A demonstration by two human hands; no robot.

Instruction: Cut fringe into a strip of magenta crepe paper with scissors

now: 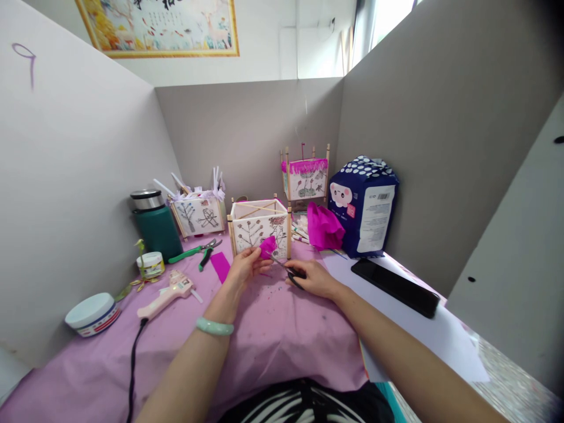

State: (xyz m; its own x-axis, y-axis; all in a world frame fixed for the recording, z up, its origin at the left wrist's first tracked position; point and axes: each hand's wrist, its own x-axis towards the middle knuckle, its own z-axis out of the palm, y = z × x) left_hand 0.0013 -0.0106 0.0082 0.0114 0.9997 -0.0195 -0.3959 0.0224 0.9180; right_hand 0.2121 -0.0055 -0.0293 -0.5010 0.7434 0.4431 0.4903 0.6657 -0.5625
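Note:
My left hand [247, 265] pinches a small piece of magenta crepe paper [267, 247] in front of a box lantern [249, 230] with a stick frame and drawn panels. In my right hand [314, 278] is a pair of scissors [294, 275] with dark handles, the blades pointing left and meeting the paper's lower edge. Whether the blades are parted is too small to tell. A flat magenta strip [220, 267] lies on the cloth left of my left hand. Crumpled magenta paper [325, 227] stands behind my right hand.
At left are a glue gun [170, 295] with its cord, green-handled pruning shears [194, 252], a green flask [156, 226] and a white bowl [93, 314]. A black phone [394, 286] lies on white paper at right, near a blue package [365, 205]. Grey partitions [251, 135] enclose the table.

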